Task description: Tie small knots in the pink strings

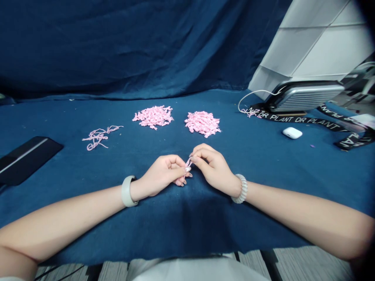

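My left hand (pixel 165 173) and my right hand (pixel 213 166) meet near the middle of the blue cloth, fingertips almost touching. Between them is a short pink cord (pixel 188 162), pinched by both hands; its lower part is hidden by the left fingers. Beyond the hands lie two heaps of small pink knotted pieces, a left heap (pixel 154 116) and a right heap (pixel 202 123). Loose pink strands (pixel 98 137) lie tangled farther left.
A dark flat object (pixel 29 159) lies at the left edge. At the right are a silver ribbed device (pixel 307 96) with a white cable, a black lettered ribbon (pixel 301 120) and a white earbud case (pixel 292 133). Blue cloth (pixel 131 35) hangs behind.
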`<state>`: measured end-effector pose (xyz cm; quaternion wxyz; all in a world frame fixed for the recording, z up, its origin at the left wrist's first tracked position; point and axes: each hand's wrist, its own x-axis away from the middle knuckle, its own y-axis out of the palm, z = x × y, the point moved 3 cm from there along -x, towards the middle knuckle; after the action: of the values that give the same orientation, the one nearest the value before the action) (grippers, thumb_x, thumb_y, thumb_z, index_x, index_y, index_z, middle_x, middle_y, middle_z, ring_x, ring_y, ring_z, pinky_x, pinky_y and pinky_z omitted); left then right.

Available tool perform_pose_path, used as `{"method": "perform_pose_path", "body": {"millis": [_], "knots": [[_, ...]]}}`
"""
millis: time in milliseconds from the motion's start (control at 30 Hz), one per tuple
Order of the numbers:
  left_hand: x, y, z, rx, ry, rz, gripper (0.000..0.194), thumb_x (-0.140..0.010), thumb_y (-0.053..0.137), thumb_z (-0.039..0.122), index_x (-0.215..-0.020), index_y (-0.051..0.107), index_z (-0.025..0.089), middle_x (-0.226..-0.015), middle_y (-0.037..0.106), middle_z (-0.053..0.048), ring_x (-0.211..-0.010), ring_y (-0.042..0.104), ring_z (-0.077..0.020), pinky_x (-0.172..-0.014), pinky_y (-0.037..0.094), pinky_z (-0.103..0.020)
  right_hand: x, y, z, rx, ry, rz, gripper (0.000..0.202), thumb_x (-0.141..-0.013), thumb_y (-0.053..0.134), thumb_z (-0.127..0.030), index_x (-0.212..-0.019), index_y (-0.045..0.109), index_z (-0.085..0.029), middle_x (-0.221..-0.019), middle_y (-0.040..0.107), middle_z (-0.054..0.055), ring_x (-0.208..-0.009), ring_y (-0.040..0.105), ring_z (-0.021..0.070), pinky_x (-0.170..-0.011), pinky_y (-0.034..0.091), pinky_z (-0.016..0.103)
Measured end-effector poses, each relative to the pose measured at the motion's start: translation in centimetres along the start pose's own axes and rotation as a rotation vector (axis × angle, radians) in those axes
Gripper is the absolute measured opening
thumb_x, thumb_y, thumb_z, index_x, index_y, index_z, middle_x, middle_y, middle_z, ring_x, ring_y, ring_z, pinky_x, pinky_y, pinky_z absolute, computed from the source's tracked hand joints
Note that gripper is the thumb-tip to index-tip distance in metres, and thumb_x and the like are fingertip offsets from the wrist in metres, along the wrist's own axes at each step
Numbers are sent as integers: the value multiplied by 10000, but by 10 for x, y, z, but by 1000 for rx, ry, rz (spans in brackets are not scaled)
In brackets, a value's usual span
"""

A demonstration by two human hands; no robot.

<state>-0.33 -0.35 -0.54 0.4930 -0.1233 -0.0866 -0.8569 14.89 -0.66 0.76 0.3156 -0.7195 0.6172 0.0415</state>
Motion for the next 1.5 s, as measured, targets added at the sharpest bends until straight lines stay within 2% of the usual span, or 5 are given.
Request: {"method": "perform_pose_path", "body": {"millis": [300, 733, 967, 1200, 1500], "knots": [[0, -1, -1, -17, -34, -37, 247, -711, 661, 307, -829, 592, 101, -762, 665, -50, -552, 584, -44, -544, 514, -153, 0, 0, 1, -15, 25, -3, 178, -841, 523, -166, -670, 573, -153, -814, 572, 40, -760, 551, 119, -733, 444, 267], [4, 2, 8, -149, -19, -55, 337, -750, 599, 411, -729, 599, 74, -594, 620, -35, -451, 533, -34, -466, 449, -124, -1, 2, 2, -59, 47, -50, 179, -819, 551, -170, -645, 589, -156, -802, 575, 36, -767, 557, 125, -736, 447, 276], [3, 0, 4, -115, 16, -30, 322, -755, 595, 401, -800, 589, 82, -563, 598, -8, -404, 502, -26, -410, 401, -112, -4, 0, 6, -143, 107, -80, 191, -846, 533, -235, -692, 596, -144, -794, 568, 34, -738, 539, 111, -717, 437, 259], [5, 0, 5, -88, 34, -15, 321, -758, 588, 407, -770, 569, 87, -518, 570, 8, -369, 464, -18, -380, 363, -105, -5, 1, 6, -310, 129, -232, 161, -848, 537, -243, -942, 645, -169, -941, 608, 52, -840, 579, 121, -776, 466, 267], [5, -1, 3, -133, 40, -44, 334, -766, 578, 422, -798, 603, 90, -489, 565, 8, -347, 434, -8, -380, 352, -101, -6, 3, 6, -362, 124, -299, 163, -843, 541, -244, -932, 662, -181, -965, 607, 46, -847, 584, 115, -804, 468, 281]]}}
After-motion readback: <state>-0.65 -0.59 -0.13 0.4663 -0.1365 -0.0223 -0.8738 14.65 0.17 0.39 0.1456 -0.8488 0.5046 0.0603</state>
